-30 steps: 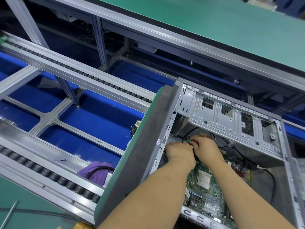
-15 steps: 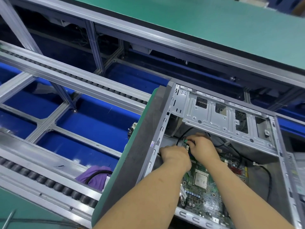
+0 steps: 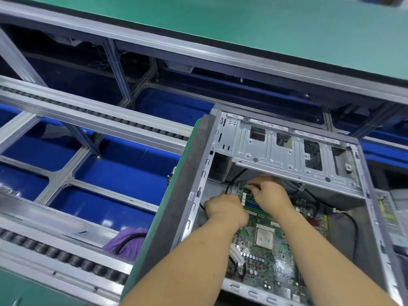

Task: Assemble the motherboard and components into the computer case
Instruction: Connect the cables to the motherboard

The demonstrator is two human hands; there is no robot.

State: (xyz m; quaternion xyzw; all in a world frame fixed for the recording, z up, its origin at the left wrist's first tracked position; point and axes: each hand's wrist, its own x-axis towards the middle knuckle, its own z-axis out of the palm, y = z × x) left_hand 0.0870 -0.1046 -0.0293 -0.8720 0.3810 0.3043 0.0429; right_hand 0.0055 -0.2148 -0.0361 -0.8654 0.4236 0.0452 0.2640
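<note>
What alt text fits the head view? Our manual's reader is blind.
Two bare hands work inside an open computer case: the right hand pinches a small green connector at the motherboard edge, the left hand beside it.

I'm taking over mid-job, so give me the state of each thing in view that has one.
Computer case: side open, lying flat.
Motherboard: lying inside the case.
CPU socket: uncovered, no cooler.
Green connector: at the board's far edge, pinched by the right hand.
Left hand: curled over the board's left edge; grip hidden.
</note>
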